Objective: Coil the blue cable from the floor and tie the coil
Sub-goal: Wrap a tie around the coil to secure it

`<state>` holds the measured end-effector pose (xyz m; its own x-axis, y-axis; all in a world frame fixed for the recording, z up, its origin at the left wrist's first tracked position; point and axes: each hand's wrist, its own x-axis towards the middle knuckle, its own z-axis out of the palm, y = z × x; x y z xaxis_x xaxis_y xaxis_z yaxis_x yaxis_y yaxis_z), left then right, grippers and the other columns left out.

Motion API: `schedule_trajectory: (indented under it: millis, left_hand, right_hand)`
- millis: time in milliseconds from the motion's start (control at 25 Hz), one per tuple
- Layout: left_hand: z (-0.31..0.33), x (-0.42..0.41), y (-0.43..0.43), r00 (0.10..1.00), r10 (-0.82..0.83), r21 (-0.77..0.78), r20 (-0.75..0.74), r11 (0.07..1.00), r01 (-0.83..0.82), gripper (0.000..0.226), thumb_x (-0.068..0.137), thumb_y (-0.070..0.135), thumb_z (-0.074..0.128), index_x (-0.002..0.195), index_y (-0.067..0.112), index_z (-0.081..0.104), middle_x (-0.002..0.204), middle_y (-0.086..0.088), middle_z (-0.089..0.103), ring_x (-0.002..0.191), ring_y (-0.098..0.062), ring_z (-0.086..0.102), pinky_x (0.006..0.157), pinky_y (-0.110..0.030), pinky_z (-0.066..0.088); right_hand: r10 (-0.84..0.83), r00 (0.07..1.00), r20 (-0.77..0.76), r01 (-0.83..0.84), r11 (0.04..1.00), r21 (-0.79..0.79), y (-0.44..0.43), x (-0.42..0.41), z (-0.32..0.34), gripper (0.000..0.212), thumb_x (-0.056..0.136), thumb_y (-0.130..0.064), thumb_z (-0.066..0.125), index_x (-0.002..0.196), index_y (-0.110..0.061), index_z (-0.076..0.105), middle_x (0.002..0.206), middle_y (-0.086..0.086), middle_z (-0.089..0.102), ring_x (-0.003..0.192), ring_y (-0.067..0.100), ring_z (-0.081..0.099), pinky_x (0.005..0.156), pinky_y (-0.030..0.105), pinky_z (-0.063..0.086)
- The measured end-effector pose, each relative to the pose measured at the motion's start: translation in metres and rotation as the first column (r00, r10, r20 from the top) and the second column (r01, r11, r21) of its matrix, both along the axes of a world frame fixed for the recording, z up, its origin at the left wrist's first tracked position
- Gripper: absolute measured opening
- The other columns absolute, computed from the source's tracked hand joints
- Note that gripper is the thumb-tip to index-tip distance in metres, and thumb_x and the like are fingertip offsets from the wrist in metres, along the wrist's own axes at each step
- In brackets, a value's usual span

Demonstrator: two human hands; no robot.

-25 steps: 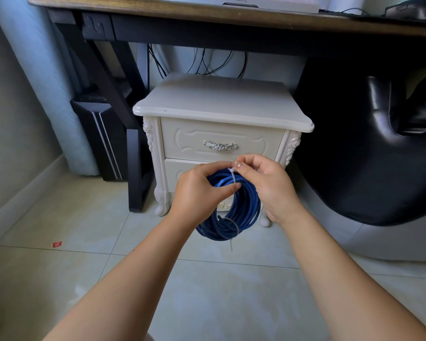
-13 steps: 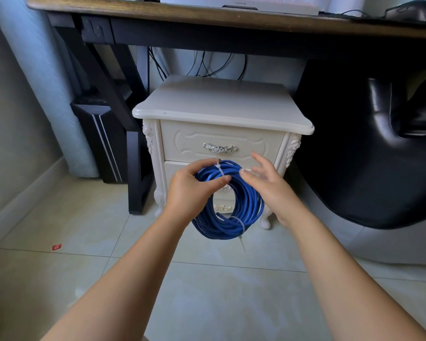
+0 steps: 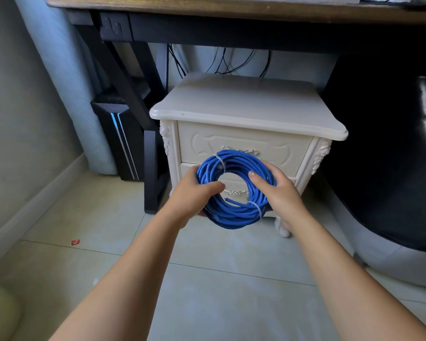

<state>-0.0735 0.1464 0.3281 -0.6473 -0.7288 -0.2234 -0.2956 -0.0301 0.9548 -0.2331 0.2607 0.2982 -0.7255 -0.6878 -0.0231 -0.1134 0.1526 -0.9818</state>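
Note:
The blue cable coil (image 3: 231, 217) is a round ring held in the air in front of the white nightstand. Two white ties wrap it: the upper tie (image 3: 220, 163) at the top left, the lower tie (image 3: 256, 209) at the bottom right. My left hand (image 3: 194, 190) grips the coil's left side, thumb through the ring's centre. My right hand (image 3: 278, 190) grips the right side, thumb laid over the strands. A loose cable end (image 3: 230, 200) pokes into the ring's opening.
The white nightstand (image 3: 246, 107) with two drawers stands right behind the coil, under a dark desk (image 3: 207, 11). A black computer tower (image 3: 123, 139) sits at left, a black chair (image 3: 391, 156) at right. Pale tiled floor (image 3: 219, 291) lies below; a small red scrap (image 3: 75, 241) lies on it.
My right hand left the tie at the top and took hold of the coil's right side. The coil turned to face me as a full ring and rose toward the nightstand.

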Motion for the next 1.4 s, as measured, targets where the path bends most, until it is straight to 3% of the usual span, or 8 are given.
schedule_trajectory:
  millis: [120, 280, 400, 600, 840, 1120, 1320, 1400]
  left_hand:
    - [-0.003, 0.004, -0.018, 0.988, 0.146, 0.067, -0.043, 0.987, -0.143, 0.036, 0.082, 0.014, 0.066, 0.115, 0.023, 0.055, 0.091, -0.009, 0.068, 0.070, -0.021, 0.071, 0.055, -0.034, 0.058]
    - [-0.007, 0.014, -0.035, 0.961, 0.261, 0.162, -0.090, 0.956, -0.244, 0.028, 0.083, 0.013, 0.066, 0.107, 0.023, 0.056, 0.089, -0.012, 0.067, 0.069, -0.024, 0.071, 0.063, -0.046, 0.061]
    - [-0.005, 0.019, -0.043, 0.947, 0.292, 0.185, -0.135, 0.946, -0.266, 0.021, 0.085, 0.011, 0.064, 0.102, 0.020, 0.057, 0.083, -0.012, 0.063, 0.069, -0.025, 0.069, 0.064, -0.049, 0.061]
    - [0.000, 0.023, -0.047, 0.936, 0.303, 0.207, -0.179, 0.942, -0.266, 0.027, 0.085, 0.011, 0.063, 0.111, 0.015, 0.056, 0.081, -0.009, 0.063, 0.064, -0.021, 0.070, 0.056, -0.035, 0.057]
    - [0.008, 0.027, -0.039, 0.937, 0.278, 0.187, -0.212, 0.952, -0.241, 0.019, 0.086, 0.010, 0.063, 0.102, 0.017, 0.056, 0.073, -0.007, 0.062, 0.058, -0.018, 0.068, 0.051, -0.030, 0.054]
    - [0.016, 0.033, -0.019, 0.942, 0.255, 0.223, -0.218, 0.953, -0.206, 0.018, 0.087, 0.011, 0.064, 0.102, 0.017, 0.057, 0.079, -0.009, 0.061, 0.061, -0.018, 0.068, 0.052, -0.031, 0.055]
    - [0.031, 0.030, -0.008, 0.952, 0.193, 0.278, -0.236, 0.953, -0.125, 0.024, 0.086, 0.014, 0.065, 0.109, 0.012, 0.056, 0.077, -0.008, 0.062, 0.063, -0.021, 0.069, 0.057, -0.035, 0.057]
    - [0.039, 0.020, -0.005, 0.954, 0.172, 0.337, -0.245, 0.938, -0.083, 0.033, 0.087, 0.019, 0.065, 0.116, 0.011, 0.054, 0.082, -0.009, 0.066, 0.067, -0.023, 0.070, 0.059, -0.038, 0.057]
  right_hand:
    - [0.041, 0.995, 0.093, -0.042, 0.999, 0.004, -0.028, -0.011, -0.001, 0.040, 0.103, -0.051, 0.031, 0.130, -0.038, 0.057, 0.128, -0.007, 0.062, 0.107, 0.010, 0.063, 0.088, 0.037, 0.055]
    - [0.215, 0.856, -0.471, -0.016, 0.920, 0.391, -0.072, -0.046, -0.021, 0.049, 0.101, -0.012, 0.043, 0.149, -0.023, 0.037, 0.160, 0.005, 0.024, 0.145, 0.026, 0.024, 0.116, 0.034, 0.022]
    - [0.353, 0.729, -0.587, 0.076, 0.810, 0.581, -0.095, -0.053, -0.022, 0.066, 0.095, -0.017, 0.048, 0.154, -0.028, 0.020, 0.163, 0.002, 0.013, 0.144, 0.033, 0.019, 0.114, 0.042, 0.025]
    - [0.394, 0.659, -0.641, 0.206, 0.725, 0.657, -0.110, -0.050, -0.015, 0.054, 0.094, -0.027, 0.040, 0.148, -0.026, 0.033, 0.152, 0.003, 0.032, 0.135, 0.032, 0.029, 0.106, 0.043, 0.032]
    - [0.361, 0.642, -0.677, 0.180, 0.787, 0.590, -0.086, -0.031, -0.004, 0.025, 0.086, -0.019, 0.039, 0.094, -0.028, 0.061, 0.118, 0.002, 0.061, 0.118, 0.030, 0.045, 0.086, 0.037, 0.040]
    - [0.308, 0.787, -0.534, 0.006, 0.863, 0.506, -0.038, 0.007, 0.004, 0.018, 0.092, -0.014, 0.053, 0.107, -0.013, 0.064, 0.104, 0.008, 0.067, 0.098, 0.029, 0.062, 0.077, 0.030, 0.047]
    - [0.123, 0.966, 0.228, -0.130, 0.991, 0.018, -0.004, 0.008, 0.065, 0.029, 0.099, -0.020, 0.038, 0.109, -0.018, 0.064, 0.079, 0.013, 0.063, 0.058, 0.027, 0.064, 0.055, 0.037, 0.055]
    - [0.181, 0.955, 0.235, -0.182, 0.983, -0.015, 0.001, 0.004, 0.085, 0.028, 0.098, -0.043, 0.045, 0.113, -0.027, 0.062, 0.077, 0.007, 0.066, 0.058, 0.025, 0.065, 0.050, 0.037, 0.053]
